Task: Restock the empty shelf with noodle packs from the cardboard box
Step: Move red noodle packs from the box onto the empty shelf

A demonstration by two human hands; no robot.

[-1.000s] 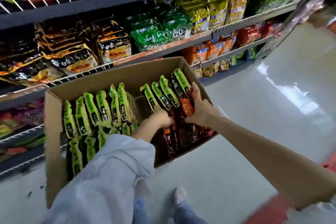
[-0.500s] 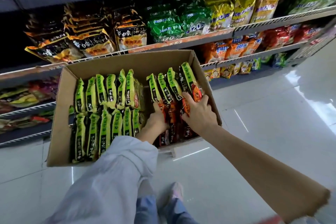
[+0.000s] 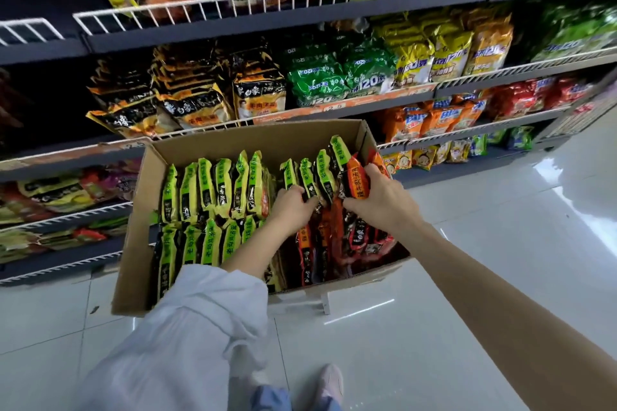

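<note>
Brown cardboard box (image 3: 213,147) sitting on floor, holding upright green-yellow noodle packs (image 3: 213,187) and orange-black packs (image 3: 359,177), both hands gripping: left hand (image 3: 290,207) curling on green pack, right hand (image 3: 384,200) pinching orange pack.

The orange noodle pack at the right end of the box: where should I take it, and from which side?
Take the orange noodle pack by its raised top edge, coming from above. It stands on edge in the cardboard box, squeezed against green packs, so only the top is free. The right hand already has its grip there.
</note>
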